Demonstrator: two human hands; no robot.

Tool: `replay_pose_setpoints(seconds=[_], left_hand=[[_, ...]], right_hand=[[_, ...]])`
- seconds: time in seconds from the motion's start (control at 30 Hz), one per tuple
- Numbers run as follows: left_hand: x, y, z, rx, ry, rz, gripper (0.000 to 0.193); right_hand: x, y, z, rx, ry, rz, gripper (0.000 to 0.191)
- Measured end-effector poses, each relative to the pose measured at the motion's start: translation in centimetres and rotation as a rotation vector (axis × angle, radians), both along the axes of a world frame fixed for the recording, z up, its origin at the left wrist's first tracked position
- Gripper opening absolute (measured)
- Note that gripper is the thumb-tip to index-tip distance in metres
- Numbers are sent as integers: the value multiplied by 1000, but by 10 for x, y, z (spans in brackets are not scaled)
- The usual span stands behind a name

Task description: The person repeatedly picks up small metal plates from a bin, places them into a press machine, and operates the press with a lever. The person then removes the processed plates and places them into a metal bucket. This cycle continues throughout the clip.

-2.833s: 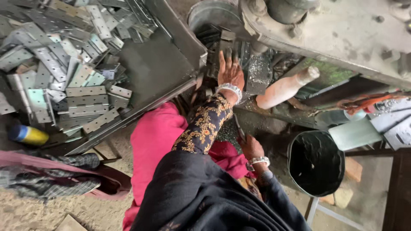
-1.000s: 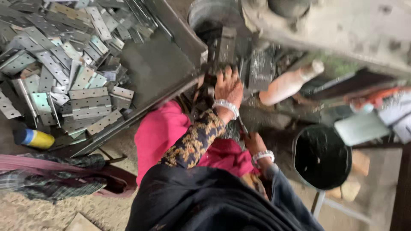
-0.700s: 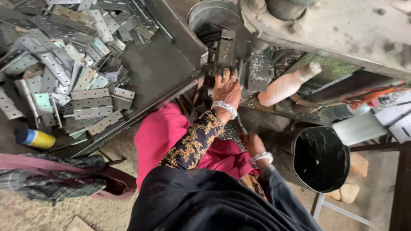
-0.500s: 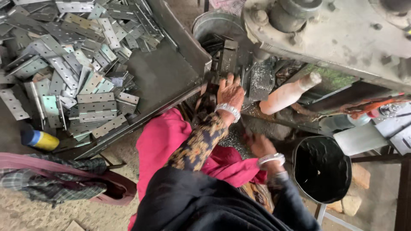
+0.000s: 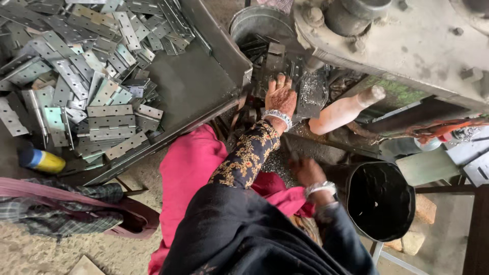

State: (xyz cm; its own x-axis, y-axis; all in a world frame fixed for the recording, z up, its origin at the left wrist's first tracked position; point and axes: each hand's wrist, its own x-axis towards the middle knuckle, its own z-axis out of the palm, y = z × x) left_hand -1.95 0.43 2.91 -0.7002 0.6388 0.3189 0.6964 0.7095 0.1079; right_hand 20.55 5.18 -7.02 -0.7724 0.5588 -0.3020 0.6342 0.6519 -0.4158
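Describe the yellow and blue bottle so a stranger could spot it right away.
Start at the big metal tray heaped with flat grey hinges. Go to its lower left edge: the small bottle lies there on its side. It is round, yellow with a blue end, unlike the grey metal.

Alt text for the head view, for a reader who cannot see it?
Seen from above, a seated person's left hand rests on dark metal parts under a machine; the right hand is low beside a black bucket. A tray of hinges lies left.
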Motion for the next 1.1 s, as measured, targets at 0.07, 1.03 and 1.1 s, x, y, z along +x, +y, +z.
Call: replay_pose_setpoints(seconds=[0.07, 1.03, 1.1], left_hand=[[3, -2, -3, 23, 58, 21, 24], [-65, -226, 21, -177, 161, 581, 37], [-101, -255, 25, -411, 234, 818, 47]], right_hand=[[4, -4, -8, 53, 75, -18, 43], [-10, -23, 116, 680, 104, 62, 49], [-18, -27, 130, 646, 62, 41, 42]])
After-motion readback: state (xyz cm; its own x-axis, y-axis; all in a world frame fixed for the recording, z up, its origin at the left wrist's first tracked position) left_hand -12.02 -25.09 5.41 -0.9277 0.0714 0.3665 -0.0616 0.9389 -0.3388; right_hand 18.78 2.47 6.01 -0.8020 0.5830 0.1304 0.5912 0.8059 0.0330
